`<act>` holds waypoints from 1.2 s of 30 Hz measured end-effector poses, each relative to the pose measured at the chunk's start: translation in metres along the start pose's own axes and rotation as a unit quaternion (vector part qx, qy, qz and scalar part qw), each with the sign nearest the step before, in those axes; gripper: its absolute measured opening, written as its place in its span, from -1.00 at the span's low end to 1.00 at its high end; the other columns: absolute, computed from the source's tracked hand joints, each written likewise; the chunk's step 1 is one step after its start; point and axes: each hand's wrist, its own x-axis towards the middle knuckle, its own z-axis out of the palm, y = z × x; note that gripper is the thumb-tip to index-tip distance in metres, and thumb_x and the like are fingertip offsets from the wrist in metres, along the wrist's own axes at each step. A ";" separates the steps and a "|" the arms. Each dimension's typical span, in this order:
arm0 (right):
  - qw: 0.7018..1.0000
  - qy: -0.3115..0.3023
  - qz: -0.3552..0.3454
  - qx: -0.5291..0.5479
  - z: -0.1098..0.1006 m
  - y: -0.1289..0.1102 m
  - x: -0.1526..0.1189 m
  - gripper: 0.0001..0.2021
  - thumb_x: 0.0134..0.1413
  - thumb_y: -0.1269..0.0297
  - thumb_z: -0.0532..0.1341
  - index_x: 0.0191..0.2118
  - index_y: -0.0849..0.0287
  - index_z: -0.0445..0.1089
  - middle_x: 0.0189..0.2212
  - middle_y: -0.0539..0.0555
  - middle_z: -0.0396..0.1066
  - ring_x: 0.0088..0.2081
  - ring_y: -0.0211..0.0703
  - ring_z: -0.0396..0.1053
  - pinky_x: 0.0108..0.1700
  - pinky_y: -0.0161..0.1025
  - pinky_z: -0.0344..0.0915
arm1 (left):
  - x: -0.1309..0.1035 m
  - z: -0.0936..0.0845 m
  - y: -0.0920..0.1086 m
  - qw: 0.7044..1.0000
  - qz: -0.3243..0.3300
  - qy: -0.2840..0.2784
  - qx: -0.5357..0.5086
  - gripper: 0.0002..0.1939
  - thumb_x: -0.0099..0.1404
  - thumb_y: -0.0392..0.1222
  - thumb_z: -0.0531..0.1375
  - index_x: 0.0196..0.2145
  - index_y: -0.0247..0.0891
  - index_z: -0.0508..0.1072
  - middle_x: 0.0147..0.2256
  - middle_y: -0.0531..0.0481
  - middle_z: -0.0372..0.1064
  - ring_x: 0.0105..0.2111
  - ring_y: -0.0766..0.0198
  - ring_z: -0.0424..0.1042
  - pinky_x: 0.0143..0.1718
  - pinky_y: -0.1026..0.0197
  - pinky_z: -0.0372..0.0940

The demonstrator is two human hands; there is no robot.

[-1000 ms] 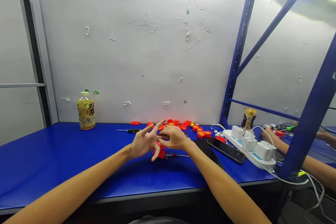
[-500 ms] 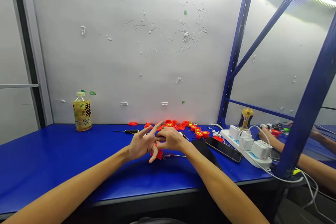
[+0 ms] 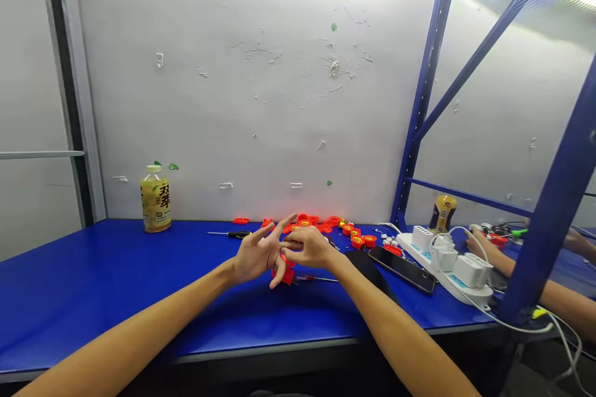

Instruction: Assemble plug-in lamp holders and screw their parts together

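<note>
Meeting above the flat blue desk [image 3: 93, 298]: spread left hand [image 3: 259, 254], curled right hand [image 3: 307, 247] (grip indeterminate) | blocky red plastic part [image 3: 288, 275]: beneath, inward of front edge | stray finger could dislodge it.

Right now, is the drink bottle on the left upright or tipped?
Upright: the bottle stands on its base on the blue table, its pale cap on top.
</note>
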 end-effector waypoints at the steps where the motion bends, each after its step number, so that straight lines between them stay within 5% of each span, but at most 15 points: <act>1: 1.000 0.000 0.001 0.003 0.001 0.000 0.000 -0.72 -0.01 0.43 0.25 -0.62 0.18 0.17 -0.67 -0.12 0.17 -0.55 -0.36 0.03 -0.44 -0.32 -0.03 | 0.000 0.000 0.000 1.000 -0.002 0.002 -0.001 -0.30 0.46 0.21 -0.20 0.39 0.13 -0.49 0.17 -0.26 0.30 -0.54 0.14 0.55 -0.59 0.17 0.36; 8: 1.000 0.000 0.005 0.014 0.010 0.003 -0.002 -0.68 -0.05 0.46 0.24 -0.66 0.17 0.10 -0.69 -0.13 0.11 -0.57 -0.37 -0.04 -0.45 -0.32 -0.04 | -0.001 -0.002 -0.003 1.000 -0.011 0.005 0.006 -0.29 0.43 0.23 -0.17 0.40 0.14 -0.42 0.09 -0.19 0.39 -0.57 0.16 0.53 -0.61 0.20 0.32; 16: 0.999 -0.018 0.032 -0.001 0.002 0.001 -0.002 -0.82 0.03 0.38 0.28 -0.55 0.18 0.35 -0.58 -0.05 0.37 -0.51 -0.32 0.19 -0.39 -0.33 0.06 | -0.001 0.000 -0.003 0.991 -0.006 0.058 0.122 -0.32 0.40 0.24 -0.26 0.39 0.03 -0.24 -0.04 -0.16 0.44 -0.63 0.23 0.46 -0.60 0.21 0.26; 18: 0.998 -0.020 0.052 -0.011 -0.009 0.002 -0.002 -0.90 0.13 0.26 0.27 -0.35 0.17 0.47 -0.45 0.00 0.48 -0.42 -0.27 0.32 -0.35 -0.34 0.11 | -0.004 -0.003 -0.003 0.950 0.054 0.118 0.284 -0.33 0.40 0.18 -0.20 0.38 -0.09 -0.10 -0.17 -0.13 0.46 -0.63 0.26 0.43 -0.54 0.20 0.28; 21: 0.994 -0.015 0.102 -0.041 -0.025 0.008 -0.003 -0.76 0.30 0.20 0.13 -0.05 0.16 0.47 -0.26 0.09 0.55 -0.29 -0.21 0.42 -0.28 -0.34 0.15 | -0.011 -0.008 0.001 0.789 0.115 0.152 0.585 -0.45 0.33 0.11 0.05 0.17 -0.22 0.32 -0.39 -0.04 0.43 -0.51 0.24 0.39 -0.35 0.15 0.31; 23: 0.989 -0.026 0.131 -0.065 -0.031 0.013 -0.005 -0.76 0.32 0.24 0.09 -0.15 0.17 0.51 -0.30 0.10 0.55 -0.33 -0.21 0.42 -0.31 -0.33 0.12 | -0.015 -0.010 0.003 0.691 0.094 0.108 0.708 -0.54 0.22 0.09 0.21 -0.01 -0.21 0.48 -0.36 -0.08 0.44 -0.34 0.12 0.42 -0.15 0.03 0.30; 26: 0.981 -0.065 0.155 -0.094 -0.033 0.019 -0.008 -0.74 0.24 0.28 0.15 -0.43 0.17 0.51 -0.46 0.07 0.52 -0.42 -0.23 0.36 -0.38 -0.32 0.04 | -0.015 -0.011 0.003 0.608 0.038 0.053 0.791 -0.51 0.16 0.07 0.30 0.01 -0.15 0.48 -0.03 -0.19 0.42 -0.06 -0.07 0.38 0.03 -0.07 0.23; 29: 0.973 -0.086 0.180 -0.116 -0.035 0.023 -0.007 -0.73 0.21 0.26 0.16 -0.47 0.16 0.50 -0.47 0.07 0.51 -0.43 -0.22 0.34 -0.38 -0.31 0.03 | -0.011 -0.013 0.001 0.596 0.003 0.059 0.801 -0.53 0.21 0.05 0.31 0.02 -0.18 0.43 0.04 -0.18 0.39 -0.02 -0.03 0.39 -0.02 0.02 0.29; 32: 0.961 -0.070 0.228 -0.143 -0.043 0.031 -0.007 -0.71 0.28 0.22 0.09 -0.31 0.14 0.55 -0.35 0.11 0.53 -0.30 -0.15 0.39 -0.32 -0.29 0.09 | -0.009 -0.020 -0.002 0.589 0.008 0.084 0.804 -0.54 0.20 -0.01 0.35 -0.02 -0.23 0.37 -0.06 -0.15 0.44 -0.09 0.04 0.43 -0.10 0.10 0.33; 36: 0.943 -0.074 0.283 -0.156 -0.051 0.048 -0.013 -0.71 0.28 0.22 0.07 -0.15 0.14 0.54 -0.21 0.14 0.53 -0.08 -0.05 0.38 -0.19 -0.27 0.18 | -0.008 -0.031 -0.007 0.561 0.032 0.119 0.819 -0.53 0.12 -0.13 0.40 -0.06 -0.25 0.35 0.05 -0.21 0.31 0.02 0.00 0.36 -0.02 0.05 0.32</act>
